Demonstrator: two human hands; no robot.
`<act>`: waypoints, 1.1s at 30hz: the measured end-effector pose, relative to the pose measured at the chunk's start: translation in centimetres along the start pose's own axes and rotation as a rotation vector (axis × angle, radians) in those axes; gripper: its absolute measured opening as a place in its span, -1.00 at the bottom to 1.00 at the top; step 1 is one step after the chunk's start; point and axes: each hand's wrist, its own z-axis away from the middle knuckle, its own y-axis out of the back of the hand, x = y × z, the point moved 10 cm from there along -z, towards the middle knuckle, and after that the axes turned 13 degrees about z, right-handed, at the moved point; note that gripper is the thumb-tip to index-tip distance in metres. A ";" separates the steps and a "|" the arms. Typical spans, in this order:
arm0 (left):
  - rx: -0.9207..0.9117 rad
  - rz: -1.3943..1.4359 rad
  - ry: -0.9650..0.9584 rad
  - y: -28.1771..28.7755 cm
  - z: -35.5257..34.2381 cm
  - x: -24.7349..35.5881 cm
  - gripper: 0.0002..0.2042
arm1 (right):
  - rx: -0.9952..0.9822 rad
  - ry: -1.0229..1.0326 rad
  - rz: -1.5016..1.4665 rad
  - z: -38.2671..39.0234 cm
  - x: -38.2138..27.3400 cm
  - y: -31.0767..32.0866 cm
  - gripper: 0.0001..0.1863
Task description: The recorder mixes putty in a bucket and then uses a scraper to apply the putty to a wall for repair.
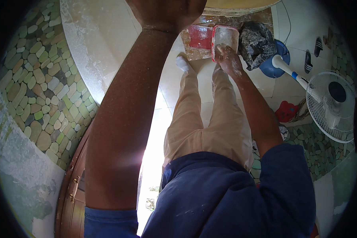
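Observation:
My left hand (166, 12) is raised close to the camera at the upper edge, with wrist and back of hand showing. Its fingers are cut off by the frame, so what it touches is hidden. Lower down, my right hand (229, 60) reaches to a red-rimmed rectangular tub (231, 37) holding whitish paste or powder. The fingers of that hand are bent together at the tub's near left part, and white smears cover its skin. What they grip cannot be made out. Left of the tub lies a flat red piece (200, 37) streaked with white.
A crumpled black plastic bag (256, 43) sits right of the tub, beside a round blue fan base (281, 65). The white fan (331, 107) leans across the right side. Dark sandals (308, 62) lie beyond it. A large round yellowish rim (242, 7) shows at the top.

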 end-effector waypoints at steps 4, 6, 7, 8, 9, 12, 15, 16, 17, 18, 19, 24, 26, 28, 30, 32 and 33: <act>0.000 -0.002 -0.003 0.0 0.0 -0.1 -0.75 | 0.221 0.062 -0.093 0.5 -0.2 1.6 -0.49; -0.011 -0.012 -0.005 -0.1 0.1 0.0 -0.75 | 0.184 -0.007 -0.043 0.4 0.5 0.8 -0.47; -0.019 -0.018 -0.006 -0.2 0.0 0.0 -0.75 | 0.204 0.012 -0.047 0.4 0.3 0.9 -0.47; -0.027 -0.023 -0.008 -0.3 0.0 0.0 -0.75 | -0.003 -0.067 -0.226 0.2 1.1 -1.4 -0.49; -0.022 -0.023 0.001 -0.3 0.0 -0.1 -0.75 | -0.158 -0.134 -0.382 0.1 1.3 -3.1 -0.49; -0.023 -0.024 0.006 -0.2 0.0 -0.1 -0.74 | -0.038 -0.073 -0.300 -0.8 1.2 -1.8 -0.50; -0.027 -0.020 0.009 -0.3 0.1 0.0 -0.74 | 0.250 0.140 0.454 -0.9 -0.5 1.1 -0.54; -0.027 -0.018 0.010 -0.3 0.1 -0.1 -0.74 | 0.177 0.163 0.492 -1.0 -0.4 0.3 -0.54; -0.026 -0.017 0.012 -0.4 0.1 -0.1 -0.74 | 0.164 0.230 0.489 -0.8 -0.9 -0.1 -0.53; -0.033 -0.027 0.009 -0.4 0.0 -0.1 -0.75 | 0.150 0.297 0.487 -0.5 -1.4 -0.7 -0.52; -0.035 -0.033 0.008 -0.4 0.0 -0.1 -0.75 | 0.150 0.297 0.487 -0.2 -1.5 -1.2 -0.52; -0.025 -0.038 0.010 -0.4 0.0 -0.1 -0.75 | 0.044 -0.180 -0.787 0.1 2.7 -5.8 -0.58; -0.018 -0.037 0.005 -0.3 0.0 0.0 -0.76 | -0.034 -0.129 -0.805 -0.2 2.2 -7.0 -0.65; -0.027 -0.023 0.017 -0.4 0.0 0.0 -0.76 | -0.182 -0.126 -0.818 -0.4 2.0 -8.0 -0.69; -0.023 -0.017 0.016 -0.3 0.0 0.0 -0.76 | -0.213 -0.041 -0.565 -0.9 1.8 -6.6 -0.69; -0.016 -0.014 0.015 -0.2 0.0 -0.1 -0.76 | -0.172 0.028 -0.275 -1.5 1.3 -4.3 -0.67; -0.030 -0.023 0.010 -0.3 0.0 -0.1 -0.76 | -0.122 0.066 -0.068 -1.7 1.0 -3.0 -0.65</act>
